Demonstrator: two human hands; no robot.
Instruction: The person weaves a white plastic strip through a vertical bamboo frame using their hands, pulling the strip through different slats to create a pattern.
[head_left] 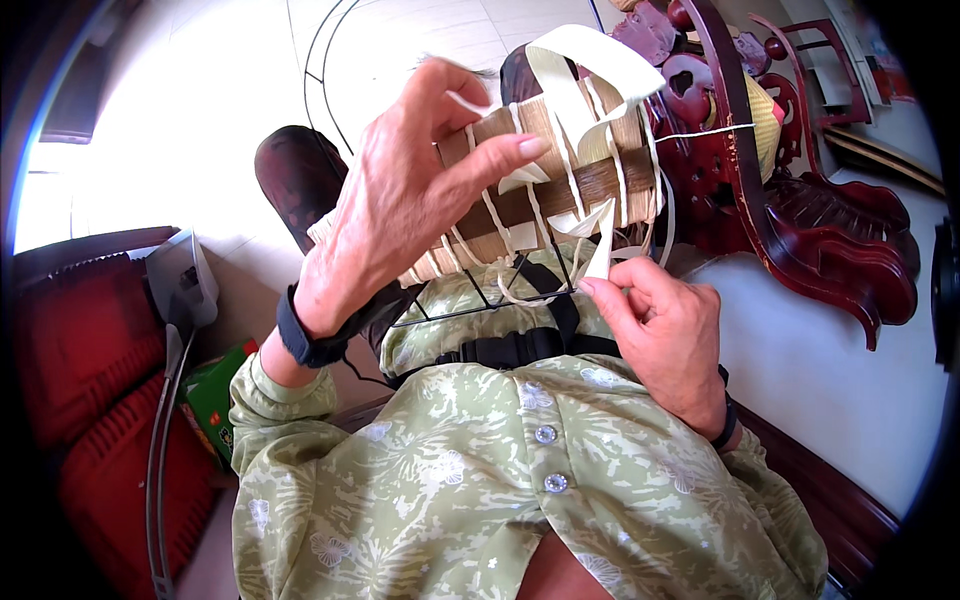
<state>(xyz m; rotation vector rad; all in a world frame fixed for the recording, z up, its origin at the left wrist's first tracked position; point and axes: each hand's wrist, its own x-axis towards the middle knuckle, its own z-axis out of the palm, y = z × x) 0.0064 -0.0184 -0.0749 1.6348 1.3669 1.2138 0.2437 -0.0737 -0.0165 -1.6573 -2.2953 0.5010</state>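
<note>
A panel of tan and brown flat strips point(512, 208), crossed by rows of white cord point(540, 215), lies over my lap on a thin black wire frame point(425, 317). My left hand point(385, 185) hovers over its left part, thumb and fingers apart, with nothing seen between them. Low at the panel's right, my right hand point(665, 330) pinches the end of a pale flat strip point(602, 245) that comes out among the cords. A wide pale ribbon point(590, 55) loops up at the far edge; whether it is the same strip I cannot tell.
Carved dark-red wooden furniture point(790, 240) stands at the right, with a yellowish cone-shaped thing point(765, 130) beside it. Red seating point(100, 370), a grey plastic container point(190, 275) and a green box point(215, 400) are at the left. A black wire hoop point(312, 80) stands farther off.
</note>
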